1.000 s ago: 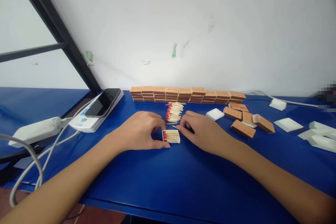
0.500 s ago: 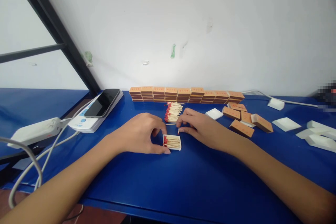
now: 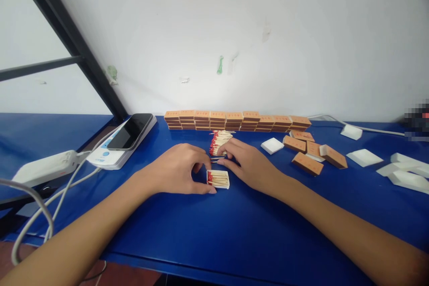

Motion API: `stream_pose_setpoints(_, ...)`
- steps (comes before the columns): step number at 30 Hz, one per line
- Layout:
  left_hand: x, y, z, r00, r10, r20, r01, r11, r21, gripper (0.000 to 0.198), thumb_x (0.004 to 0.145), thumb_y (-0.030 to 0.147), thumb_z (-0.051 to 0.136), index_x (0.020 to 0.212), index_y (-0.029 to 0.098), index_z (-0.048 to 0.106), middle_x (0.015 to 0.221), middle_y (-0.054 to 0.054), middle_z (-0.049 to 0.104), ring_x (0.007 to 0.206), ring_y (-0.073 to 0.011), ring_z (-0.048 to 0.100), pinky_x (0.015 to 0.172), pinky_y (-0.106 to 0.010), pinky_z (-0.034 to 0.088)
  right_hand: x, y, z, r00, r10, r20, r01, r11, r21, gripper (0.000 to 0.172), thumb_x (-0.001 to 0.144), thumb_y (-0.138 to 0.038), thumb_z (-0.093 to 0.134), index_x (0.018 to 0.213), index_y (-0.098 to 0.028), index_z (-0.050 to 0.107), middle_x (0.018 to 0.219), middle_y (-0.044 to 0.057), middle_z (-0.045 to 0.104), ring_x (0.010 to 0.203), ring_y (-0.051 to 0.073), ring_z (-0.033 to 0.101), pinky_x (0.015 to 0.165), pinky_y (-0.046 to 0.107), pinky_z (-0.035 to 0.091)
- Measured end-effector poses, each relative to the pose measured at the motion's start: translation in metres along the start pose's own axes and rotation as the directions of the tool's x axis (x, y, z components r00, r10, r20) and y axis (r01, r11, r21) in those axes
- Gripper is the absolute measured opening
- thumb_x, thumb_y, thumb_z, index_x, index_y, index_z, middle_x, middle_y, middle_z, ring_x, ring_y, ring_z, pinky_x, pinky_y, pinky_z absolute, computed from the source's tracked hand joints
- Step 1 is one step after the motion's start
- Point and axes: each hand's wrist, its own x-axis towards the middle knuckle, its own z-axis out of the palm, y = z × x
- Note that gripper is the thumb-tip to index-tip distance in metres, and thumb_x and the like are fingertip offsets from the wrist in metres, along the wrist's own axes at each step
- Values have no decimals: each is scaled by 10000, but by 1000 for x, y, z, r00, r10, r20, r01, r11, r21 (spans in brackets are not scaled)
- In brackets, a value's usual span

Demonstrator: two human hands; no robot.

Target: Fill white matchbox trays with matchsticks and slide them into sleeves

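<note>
A small white matchbox tray [image 3: 228,185] lies on the blue table, filled with red-tipped matches [image 3: 219,178]. My left hand [image 3: 182,167] grips the tray at its left end, thumb at the near corner and index finger at the far one. Just beyond the tray, my right hand [image 3: 246,161] pinches a matchstick [image 3: 213,161] between thumb and fingertips. Another thin stick lies close beside it, and the fingers partly cover both. Behind these is a pile of loose matches [image 3: 217,140], its right side partly hidden by my right hand.
Stacked matchboxes [image 3: 201,120] line the wall. On the right lie loose orange box sleeves [image 3: 307,163], a white tray [image 3: 272,145] and several more white trays [image 3: 364,157]. At left, a phone [image 3: 130,132] rests on a white power strip [image 3: 107,158], with cables nearby.
My right hand has moved left, from beside the tray to the sticks just beyond it. The match it held upright now lies roughly level. My left hand has kept its grip on the tray.
</note>
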Motion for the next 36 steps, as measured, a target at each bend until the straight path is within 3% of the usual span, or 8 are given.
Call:
stream_pose_setpoints(9,0,-2,0,1000,-4,-12,4,1000,12,383,771,532,856,947,203,772,802,18,667,698,-122,581,624,-284,403,1,0,-7,995,83,48,-80,995,-67,97,1014,-191,623,917,-189,615,913,25,603,779,165,535,702,302,390)
stream_pose_setpoints(14,0,-4,2,998,0,-62,4,998,70,375,781,526,853,941,198,767,787,19,651,693,-126,574,624,-289,399,-5,-13,-16,997,70,-22,-70,997,-33,111,1017,-210,627,906,-199,629,901,19,600,786,164,553,696,295,395)
stream_pose_setpoints(18,0,-6,3,998,3,-65,2,998,68,381,784,540,848,938,202,767,775,23,636,687,-124,567,619,-288,395,-9,-23,-12,998,45,34,-45,999,-11,101,1002,-219,657,902,-206,642,901,8,614,784,156,565,692,289,395)
stream_pose_setpoints(24,0,-5,3,998,13,-54,-9,998,57,386,784,532,851,947,194,761,789,18,649,689,-124,572,623,-285,400,-4,-3,-11,997,-24,-70,23,1000,-15,86,1040,-222,590,1045,-203,674,976,34,630,798,153,588,704,287,425)
stream_pose_setpoints(28,0,-4,2,999,2,-43,1,998,62,382,781,521,857,952,193,761,796,17,651,693,-125,571,623,-286,401,-2,8,-9,999,-24,-26,22,995,-98,65,1016,-204,624,1026,-205,689,986,40,617,822,165,595,698,290,425)
stream_pose_setpoints(36,0,-2,0,999,-4,-42,7,997,71,381,780,517,859,953,192,762,802,12,656,701,-128,573,619,-285,394,-3,4,-7,1000,5,-5,-5,995,-104,40,992,-189,647,955,-200,654,959,26,611,795,158,576,701,299,424)
